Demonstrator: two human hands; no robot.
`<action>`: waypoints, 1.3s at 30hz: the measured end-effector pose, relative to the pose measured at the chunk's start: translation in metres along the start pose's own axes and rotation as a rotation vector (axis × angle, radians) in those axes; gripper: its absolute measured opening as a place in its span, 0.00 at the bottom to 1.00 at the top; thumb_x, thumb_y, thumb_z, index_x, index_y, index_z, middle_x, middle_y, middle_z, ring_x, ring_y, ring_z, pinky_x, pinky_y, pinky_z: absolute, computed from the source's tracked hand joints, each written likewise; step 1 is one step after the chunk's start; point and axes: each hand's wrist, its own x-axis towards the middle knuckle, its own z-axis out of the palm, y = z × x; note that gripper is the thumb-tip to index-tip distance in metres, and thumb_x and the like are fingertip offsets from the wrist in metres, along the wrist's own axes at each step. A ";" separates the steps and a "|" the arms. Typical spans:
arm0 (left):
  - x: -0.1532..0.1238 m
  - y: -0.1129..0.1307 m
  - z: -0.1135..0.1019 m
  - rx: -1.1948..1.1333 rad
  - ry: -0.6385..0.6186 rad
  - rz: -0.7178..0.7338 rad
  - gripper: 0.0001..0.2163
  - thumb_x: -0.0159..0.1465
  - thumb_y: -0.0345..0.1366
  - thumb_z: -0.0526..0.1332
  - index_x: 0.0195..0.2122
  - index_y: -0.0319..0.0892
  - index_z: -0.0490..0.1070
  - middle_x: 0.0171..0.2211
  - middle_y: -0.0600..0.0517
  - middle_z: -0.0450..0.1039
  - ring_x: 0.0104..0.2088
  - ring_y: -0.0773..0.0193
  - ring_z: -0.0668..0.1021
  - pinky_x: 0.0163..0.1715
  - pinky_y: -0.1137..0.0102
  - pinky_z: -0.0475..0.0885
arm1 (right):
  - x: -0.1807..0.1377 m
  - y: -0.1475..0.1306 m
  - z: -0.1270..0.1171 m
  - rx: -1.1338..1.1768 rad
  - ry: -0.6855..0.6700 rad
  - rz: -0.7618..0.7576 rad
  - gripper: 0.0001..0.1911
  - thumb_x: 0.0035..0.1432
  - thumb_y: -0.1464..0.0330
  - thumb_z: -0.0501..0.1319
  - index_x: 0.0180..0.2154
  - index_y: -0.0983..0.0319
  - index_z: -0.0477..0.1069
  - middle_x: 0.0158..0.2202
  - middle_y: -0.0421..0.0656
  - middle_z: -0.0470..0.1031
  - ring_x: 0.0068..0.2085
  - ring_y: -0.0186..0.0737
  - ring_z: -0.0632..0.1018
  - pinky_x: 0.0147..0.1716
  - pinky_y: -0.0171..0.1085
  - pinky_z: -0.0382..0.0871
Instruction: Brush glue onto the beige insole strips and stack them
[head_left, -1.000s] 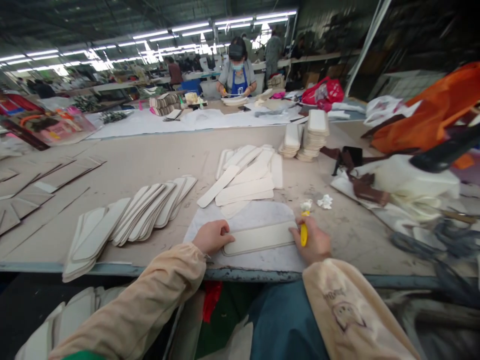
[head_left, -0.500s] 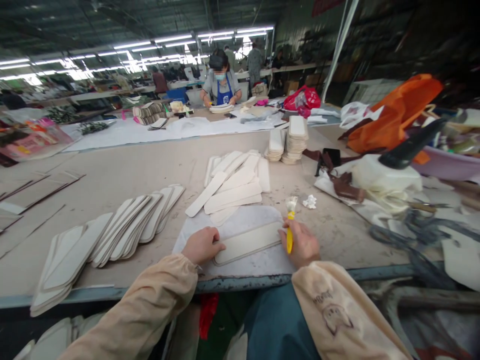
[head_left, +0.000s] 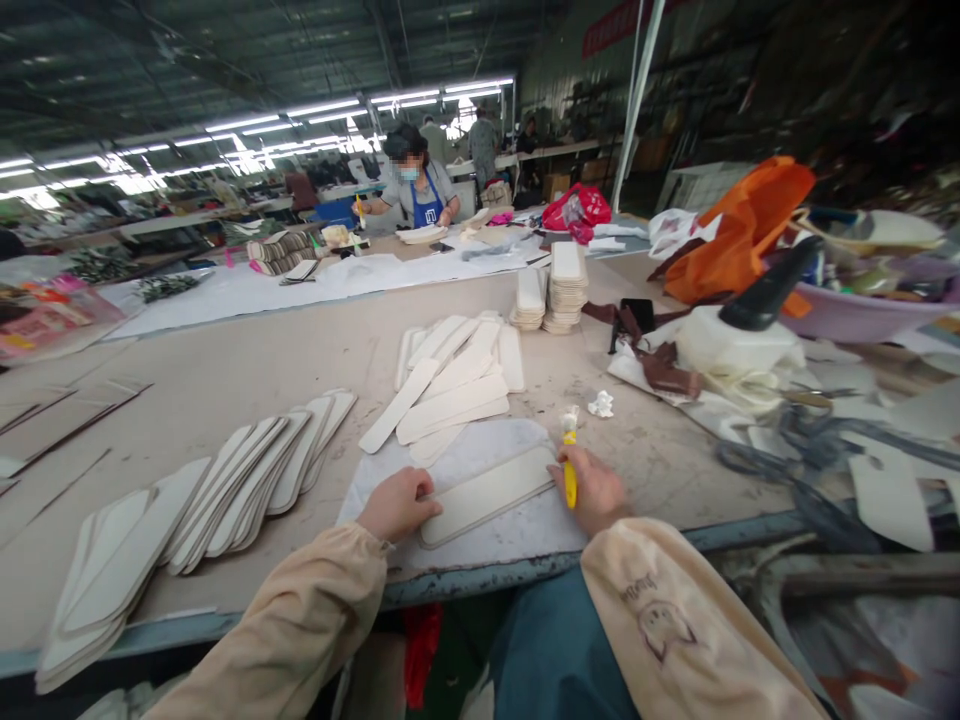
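In front of me lies an off-white, round-ended panel (head_left: 491, 494), at least two layers thick, on a pale sheet (head_left: 517, 545) at the table's front edge. My left hand (head_left: 399, 503) is closed at the panel's left end, its thumb and fingers pinching the edge. My right hand (head_left: 598, 490) grips a yellow-handled brush (head_left: 571, 480) whose whitened bristles point away from me. The fingertips of that hand also touch the panel's right end. Beyond the sheet is a loose pile of similar panels (head_left: 457, 400).
Fanned panels (head_left: 244, 480) cover the left side, some overhanging the edge. Neat panel stacks (head_left: 566, 285) stand farther back. A crumpled white scrap (head_left: 601, 403) lies near the brush. To the right are a white jug (head_left: 739, 350), grey straps (head_left: 817, 450) and an orange bag (head_left: 742, 235). A co-worker (head_left: 420, 190) sits opposite.
The view has shifted slightly to the right. My hands keep nearly the same hold on the panel and brush. Across the table, the co-worker's hand has risen with a yellow brush.
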 end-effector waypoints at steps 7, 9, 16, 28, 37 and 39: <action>-0.013 0.001 0.006 -0.589 0.097 0.035 0.09 0.54 0.41 0.62 0.27 0.42 0.66 0.23 0.58 0.64 0.26 0.67 0.67 0.27 0.72 0.60 | 0.001 0.001 -0.002 0.227 0.132 0.143 0.13 0.58 0.59 0.60 0.42 0.55 0.61 0.54 0.46 0.75 0.46 0.50 0.80 0.40 0.44 0.74; -0.015 0.006 0.004 -0.761 0.149 0.022 0.11 0.53 0.43 0.64 0.28 0.41 0.67 0.23 0.57 0.64 0.26 0.68 0.66 0.27 0.73 0.60 | 0.002 -0.001 -0.004 0.336 0.083 0.143 0.17 0.56 0.58 0.63 0.42 0.55 0.59 0.55 0.47 0.74 0.47 0.50 0.79 0.42 0.45 0.74; -0.009 0.027 -0.010 -1.191 0.408 -0.065 0.15 0.50 0.46 0.66 0.33 0.43 0.68 0.27 0.56 0.69 0.27 0.67 0.71 0.29 0.72 0.66 | 0.006 -0.017 -0.019 0.815 0.177 0.187 0.23 0.50 0.52 0.67 0.38 0.55 0.58 0.48 0.47 0.77 0.47 0.49 0.78 0.45 0.46 0.71; -0.020 0.053 0.008 -1.919 0.084 -0.187 0.16 0.56 0.45 0.67 0.39 0.39 0.70 0.38 0.45 0.77 0.41 0.54 0.80 0.38 0.62 0.75 | 0.008 -0.013 -0.041 0.797 0.447 0.538 0.25 0.39 0.52 0.73 0.32 0.56 0.63 0.23 0.33 0.62 0.22 0.32 0.62 0.21 0.35 0.56; -0.024 0.057 0.025 -1.837 0.245 -0.091 0.24 0.47 0.37 0.73 0.45 0.39 0.71 0.34 0.49 0.78 0.39 0.57 0.80 0.37 0.68 0.74 | 0.007 -0.018 -0.048 0.704 0.452 0.490 0.24 0.41 0.51 0.71 0.31 0.56 0.62 0.20 0.33 0.60 0.21 0.34 0.62 0.20 0.35 0.57; -0.024 0.057 0.025 -1.819 0.259 -0.109 0.23 0.48 0.38 0.73 0.44 0.39 0.72 0.33 0.49 0.79 0.38 0.57 0.80 0.37 0.67 0.74 | 0.008 -0.019 -0.048 0.692 0.446 0.500 0.24 0.40 0.52 0.71 0.30 0.56 0.62 0.20 0.33 0.60 0.21 0.35 0.62 0.20 0.36 0.57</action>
